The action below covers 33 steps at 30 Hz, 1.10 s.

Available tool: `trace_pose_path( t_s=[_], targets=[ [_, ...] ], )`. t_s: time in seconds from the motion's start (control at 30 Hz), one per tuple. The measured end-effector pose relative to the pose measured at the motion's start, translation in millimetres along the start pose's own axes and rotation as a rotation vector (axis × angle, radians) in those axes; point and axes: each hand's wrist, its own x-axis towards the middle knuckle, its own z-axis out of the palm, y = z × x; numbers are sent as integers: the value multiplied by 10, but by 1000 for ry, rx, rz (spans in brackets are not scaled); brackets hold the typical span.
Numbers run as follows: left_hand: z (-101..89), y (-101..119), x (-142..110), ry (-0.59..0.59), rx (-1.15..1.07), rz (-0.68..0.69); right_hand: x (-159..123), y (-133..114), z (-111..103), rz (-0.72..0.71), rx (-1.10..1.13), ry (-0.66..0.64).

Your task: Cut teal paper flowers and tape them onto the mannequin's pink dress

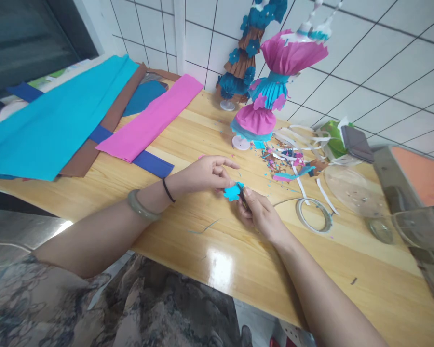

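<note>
A small turquoise paper flower [232, 192] with a scalloped edge is between my two hands, just above the wooden table. My left hand [213, 172] touches its upper edge with the thumb and a bent finger, while the index finger stretches out to the right. On the flower's right side, my right hand [255, 208] is closed with the thumb pressed down. Something thin and dark shows at that thumb, but its kind is unclear. A thin dark strip [206, 227] lies on the table near my hands.
Folded turquoise [68, 115] and pink crepe paper [155, 118] lie at the left. Two decorated paper towers stand against the tiled wall, the pink one [255, 120] nearer. Paper scraps [284, 161], a tape roll [314, 215], a glass jar [380, 229] and a phone [357, 143] are at the right.
</note>
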Motion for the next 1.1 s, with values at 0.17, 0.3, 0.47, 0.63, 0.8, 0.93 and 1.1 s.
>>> trace_pose_path(
  t_s=[0.17, 0.3, 0.47, 0.63, 0.8, 0.93, 1.1],
  targets=[
    [-2, -19, 9, 26, -34, 18, 0, 2, 4, 1, 11, -4],
    [11, 2, 2, 49, -120, 7, 9, 12, 11, -1, 0, 28],
    [34, 21, -7, 9, -201, -38, 21, 28, 18, 5, 85, 50],
    [75, -52, 7, -69, -75, -90, 25, 8, 37, 45, 153, 82],
    [107, -86, 13, -58, -16, -67, 30, 2, 47, 59, 200, 99],
    [98, -89, 16, -36, -19, -46, 30, 19, 46, 56, 195, 97],
    [87, -137, 28, -33, -50, -51, 37, 34, 42, 44, 189, 104]
  ],
)
